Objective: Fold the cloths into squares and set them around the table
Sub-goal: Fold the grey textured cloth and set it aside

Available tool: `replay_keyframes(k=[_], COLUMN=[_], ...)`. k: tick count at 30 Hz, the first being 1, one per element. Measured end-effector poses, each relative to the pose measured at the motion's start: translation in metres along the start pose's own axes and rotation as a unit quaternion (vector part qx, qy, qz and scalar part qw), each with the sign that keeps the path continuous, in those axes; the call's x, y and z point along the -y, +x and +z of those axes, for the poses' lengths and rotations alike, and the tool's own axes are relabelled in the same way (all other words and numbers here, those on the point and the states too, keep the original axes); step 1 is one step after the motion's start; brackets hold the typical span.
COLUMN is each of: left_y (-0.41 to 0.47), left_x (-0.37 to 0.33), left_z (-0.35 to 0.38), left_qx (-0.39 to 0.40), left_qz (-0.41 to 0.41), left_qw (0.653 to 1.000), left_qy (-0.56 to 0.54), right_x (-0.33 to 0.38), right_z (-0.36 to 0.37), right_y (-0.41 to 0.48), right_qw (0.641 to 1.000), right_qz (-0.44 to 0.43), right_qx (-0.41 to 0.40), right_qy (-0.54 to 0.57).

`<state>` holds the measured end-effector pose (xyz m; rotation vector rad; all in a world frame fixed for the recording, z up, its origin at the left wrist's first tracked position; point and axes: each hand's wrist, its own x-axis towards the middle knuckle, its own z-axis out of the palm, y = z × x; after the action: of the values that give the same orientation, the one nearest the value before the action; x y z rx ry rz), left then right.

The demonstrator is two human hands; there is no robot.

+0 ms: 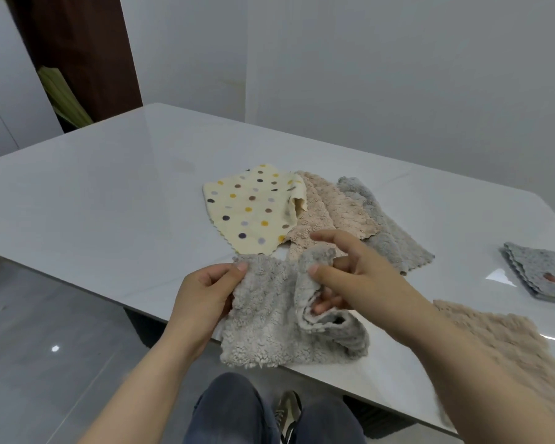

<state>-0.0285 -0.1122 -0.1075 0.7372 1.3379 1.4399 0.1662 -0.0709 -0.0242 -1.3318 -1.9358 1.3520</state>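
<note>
We find the folding step in hand on one item, the grey fleece cloth [266,325], which is held up over the near edge of the table [109,187], its lower part hanging in front of that edge. The left hand [205,293] pinches the cloth's upper left corner between thumb and curled fingers. The right hand [350,274] grips the upper right portion, thumb on the outside and fingers curled within a bunched fold. The cloth is not yet square: its right side is rolled and uneven. Three cloths lie unfolded and overlapping at mid-table: a polka-dot cloth [250,209] on the left, a beige ribbed cloth [330,213] beside it, and a grey ribbed cloth [394,235] furthest right. A folded speckled grey cloth [542,274] sits at the far right edge, and a tan cloth [500,341] lies flat at the near right; we cannot tell whether the latter is folded. In our judgement the task is in its early half. The next move calls for freeing the right fingers from the bunched fold, matching corner to corner, and pressing the result flat before placement.
</note>
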Motion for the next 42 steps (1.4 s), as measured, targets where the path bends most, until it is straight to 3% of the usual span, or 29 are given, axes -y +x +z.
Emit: replay_keyframes(k=[6, 9, 13, 25, 27, 31, 35, 42], left_y=[0.002, 0.003, 0.002, -0.002, -0.002, -0.002, 0.0, -0.001], left_x=[0.005, 0.005, 0.006, 0.002, 0.002, 0.003, 0.004, 0.004], left_z=[-0.001, -0.003, -0.005, -0.002, -0.002, -0.002, -0.003, -0.004], left_qx=[-0.004, 0.011, 0.032, 0.02, 0.018, 0.019, 0.008, 0.01], left_qz=[0.021, 0.015, 0.007, 0.026, 0.027, 0.03, 0.029, 0.02], left_qw=[1.0, 1.0, 0.999, 0.999, 0.999, 0.999, 0.999, 0.999], left_qy=[0.014, 0.002, -0.015, -0.002, -0.002, 0.011, 0.045, 0.034], right_x=[-0.001, -0.002, -0.005, -0.014, -0.017, -0.013, -0.006, -0.011], right_z=[0.011, 0.009, 0.007, 0.01, 0.009, 0.004, 0.001, 0.014], right_y=[0.014, 0.025, 0.036, 0.057, 0.059, 0.054, 0.049, 0.055], right_qw=[0.995, 0.991, 0.948, 0.886, 0.893, 0.953, 0.975, 0.973], right_qz=[0.005, -0.048, -0.121, -0.116, -0.132, -0.145, -0.164, -0.15], right_qx=[0.098, 0.075, 0.038, 0.083, 0.085, 0.107, 0.106, 0.078], right_qy=[0.004, -0.103, -0.292, -0.442, -0.422, -0.243, -0.103, -0.159])
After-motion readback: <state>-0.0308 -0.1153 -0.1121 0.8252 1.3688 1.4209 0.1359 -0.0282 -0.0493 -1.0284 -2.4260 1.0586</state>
